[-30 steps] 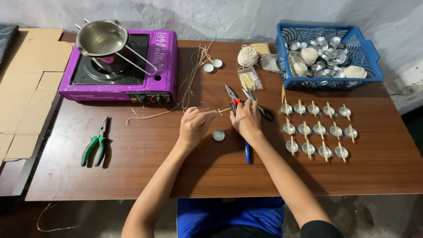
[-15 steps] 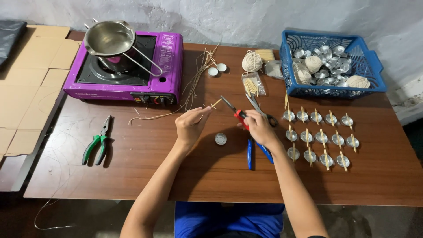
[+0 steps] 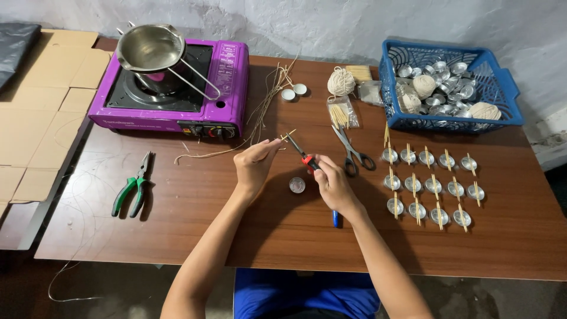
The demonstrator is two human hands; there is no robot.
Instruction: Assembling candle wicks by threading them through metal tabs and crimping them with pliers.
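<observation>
Red-handled pliers (image 3: 301, 155) sit clamped in the right hand (image 3: 331, 183) at frame centre, their dark metal nose angled up-left toward a thin pale wick (image 3: 287, 136) pinched in the closed grip of the left hand (image 3: 255, 165). Just below and between the hands, a small round foil cup (image 3: 296, 185) rests on the brown wood-grain desk (image 3: 177, 230). A blue pen (image 3: 335, 218) lies under the right wrist. Steel scissors (image 3: 352, 152) lie to the right, beside rows of foil cups with wooden sticks (image 3: 431, 188). Upper right, a blue plastic basket (image 3: 508, 88) holds shiny cups and twine balls. Upper left, a purple stove (image 3: 230, 77) carries a steel pot (image 3: 150, 50); green-handled pliers (image 3: 133, 192) lie lower left.
</observation>
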